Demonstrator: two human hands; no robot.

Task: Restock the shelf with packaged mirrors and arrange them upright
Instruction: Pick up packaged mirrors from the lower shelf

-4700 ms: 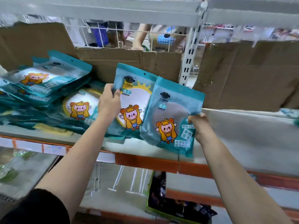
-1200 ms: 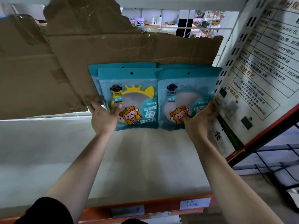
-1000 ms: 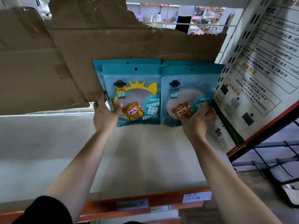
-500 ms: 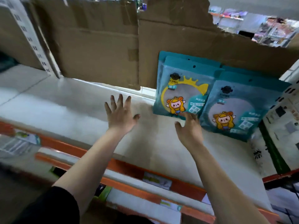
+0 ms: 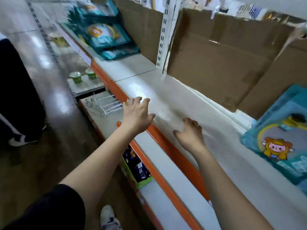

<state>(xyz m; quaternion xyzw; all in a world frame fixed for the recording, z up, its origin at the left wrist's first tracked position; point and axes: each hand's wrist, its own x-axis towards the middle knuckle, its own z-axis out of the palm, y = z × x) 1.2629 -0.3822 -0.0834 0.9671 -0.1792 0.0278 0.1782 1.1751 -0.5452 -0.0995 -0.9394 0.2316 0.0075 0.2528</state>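
2 lots of mirror packs sit on the shelf, well apart. At far left a person's dark trouser leg stands on the floor. Next, at the shelf's far end, a pile of mirror packs lies flat and askew, blurred, with printed faces up. Below it 2 green cups stand on a lower ledge, with a wire rack just beside them. The left hand hovers over the shelf's orange front edge, fingers spread and loose, holding nothing. Between the 2 forearms, lower down, a green box holds dark packets. The right hand hangs over the shelf board, fingers loosely bent, grasping nothing. Behind it brown cardboard lines the back. At far right 1 mirror pack stands on its bottom edge, long axis upward and printed face toward the aisle. It leans back on the cardboard and is cut off by the picture's edge.
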